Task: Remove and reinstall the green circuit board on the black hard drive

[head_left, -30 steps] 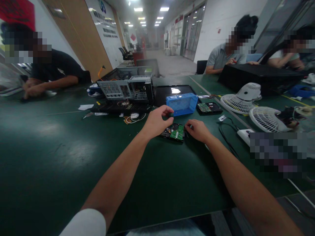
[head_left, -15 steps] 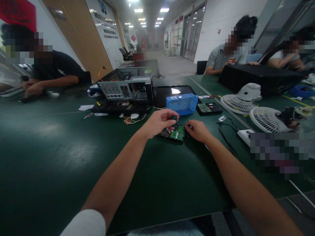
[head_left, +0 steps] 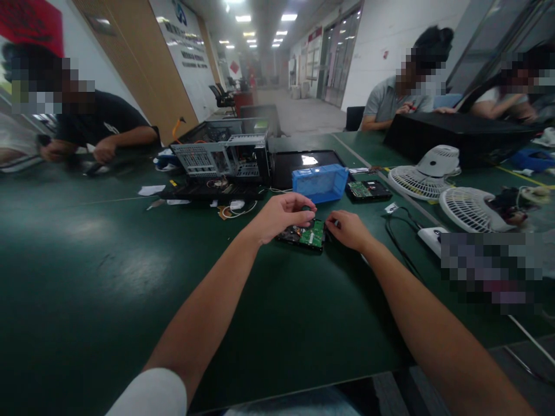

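A hard drive (head_left: 312, 236) lies on the green table with its green circuit board facing up. Over its far left part is my left hand (head_left: 286, 215), thumb and fingers closed round a small dark thing (head_left: 307, 208). Most of that thing is hidden by the fingers, so its kind cannot be made out. My right hand (head_left: 347, 229) is at the drive's right edge, its fingers curled and the tips pinching the edge. Just beyond both hands stands a blue plastic box (head_left: 319, 184).
An opened computer case (head_left: 221, 156) stands behind to the left. A second hard drive (head_left: 368, 190) lies right of the box. Further right are white fan parts (head_left: 422, 176), a black cable (head_left: 396, 234) and a white power strip (head_left: 430, 237). Other people sit across the table.
The fingers of my left hand have turned slightly, and less of the dark thing shows. My right hand and the drive stay put. The person at left has moved their hands apart.
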Tool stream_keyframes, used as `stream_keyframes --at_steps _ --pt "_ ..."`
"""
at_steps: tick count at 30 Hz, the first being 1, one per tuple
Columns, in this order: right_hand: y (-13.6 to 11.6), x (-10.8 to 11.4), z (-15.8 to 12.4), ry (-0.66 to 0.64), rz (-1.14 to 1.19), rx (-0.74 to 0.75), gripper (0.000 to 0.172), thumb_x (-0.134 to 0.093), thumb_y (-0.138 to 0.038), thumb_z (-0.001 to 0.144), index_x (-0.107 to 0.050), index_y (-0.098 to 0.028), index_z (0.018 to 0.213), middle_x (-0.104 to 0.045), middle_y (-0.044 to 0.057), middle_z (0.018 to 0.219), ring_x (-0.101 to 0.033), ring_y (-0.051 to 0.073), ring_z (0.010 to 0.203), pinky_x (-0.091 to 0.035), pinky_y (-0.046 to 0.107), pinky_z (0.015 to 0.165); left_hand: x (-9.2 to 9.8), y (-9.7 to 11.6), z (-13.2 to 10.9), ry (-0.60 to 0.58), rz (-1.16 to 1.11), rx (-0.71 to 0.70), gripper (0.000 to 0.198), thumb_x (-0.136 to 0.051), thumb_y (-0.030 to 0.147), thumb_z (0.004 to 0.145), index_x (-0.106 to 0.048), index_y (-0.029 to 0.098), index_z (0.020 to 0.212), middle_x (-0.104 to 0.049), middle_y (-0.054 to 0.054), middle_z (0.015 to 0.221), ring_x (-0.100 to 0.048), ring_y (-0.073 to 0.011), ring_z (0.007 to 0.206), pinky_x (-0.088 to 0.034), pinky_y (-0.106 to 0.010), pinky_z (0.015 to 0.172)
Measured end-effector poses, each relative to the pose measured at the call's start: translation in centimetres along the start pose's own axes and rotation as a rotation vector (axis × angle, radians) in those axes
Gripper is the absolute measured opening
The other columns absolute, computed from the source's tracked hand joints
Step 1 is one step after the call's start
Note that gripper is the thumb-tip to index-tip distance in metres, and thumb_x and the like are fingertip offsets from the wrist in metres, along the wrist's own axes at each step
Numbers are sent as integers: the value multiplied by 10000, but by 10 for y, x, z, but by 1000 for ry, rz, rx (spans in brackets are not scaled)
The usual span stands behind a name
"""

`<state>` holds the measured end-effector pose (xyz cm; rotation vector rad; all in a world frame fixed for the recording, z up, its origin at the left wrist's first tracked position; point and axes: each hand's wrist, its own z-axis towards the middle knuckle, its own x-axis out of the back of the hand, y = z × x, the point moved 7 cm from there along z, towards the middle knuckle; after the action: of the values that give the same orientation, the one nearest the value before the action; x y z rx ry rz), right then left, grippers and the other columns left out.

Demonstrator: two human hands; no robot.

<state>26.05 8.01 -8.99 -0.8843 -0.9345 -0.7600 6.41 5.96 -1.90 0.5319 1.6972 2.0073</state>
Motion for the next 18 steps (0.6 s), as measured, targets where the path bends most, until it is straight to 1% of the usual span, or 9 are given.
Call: stream_keyframes --at_steps 4,7,9,11,14,18 --pt "0 0 0 -2 -6 0 146 -555 -277 948 -666 -201 893 -695 75 908 -609 194 788 -425 281 736 4 -1 1 52 52 5 277 -805 312 783 -736 185 1019 -714 -65 1052 -663 -152 896 -587 -298 750" --pt "0 0 0 0 -5 1 138 -557 -271 947 -663 -202 893 -691 74 905 -606 192 783 -426 281 730 10 -1 2 95 123 -16 271 -800 350 785 -767 210 1015 -721 -55 1022 -637 -139 826 -519 -239 622" --pt "0 0 0 0 -1 1 134 -556 -263 945 -662 -200 893 -690 73 905 -606 191 780 -426 281 729 13 1 2 108 149 -30 256 -773 365 811 -777 225 1024 -721 -53 1036 -624 -134 811 -475 -220 568" --pt "0 0 -1 1 5 0 134 -555 -261 945 -663 -200 893 -691 73 910 -606 191 783 -428 282 730 12 2 2 100 151 -31 241 -749 360 829 -779 230 1030 -719 -56 1052 -626 -141 830 -461 -215 551" --pt "0 0 -1 6 6 -2 137 -552 -265 946 -662 -201 894 -694 72 920 -607 191 786 -429 283 732 10 4 1 86 123 -15 214 -721 317 843 -771 224 1028 -714 -62 1073 -643 -163 903 -491 -223 586" --pt "0 0 -1 6 6 -2 141 -549 -268 951 -660 -203 894 -691 69 906 -605 191 785 -427 281 728 8 1 1 103 33 27 174 -704 271 843 -733 204 1002 -707 -65 1015 -656 -176 935 -529 -241 623"
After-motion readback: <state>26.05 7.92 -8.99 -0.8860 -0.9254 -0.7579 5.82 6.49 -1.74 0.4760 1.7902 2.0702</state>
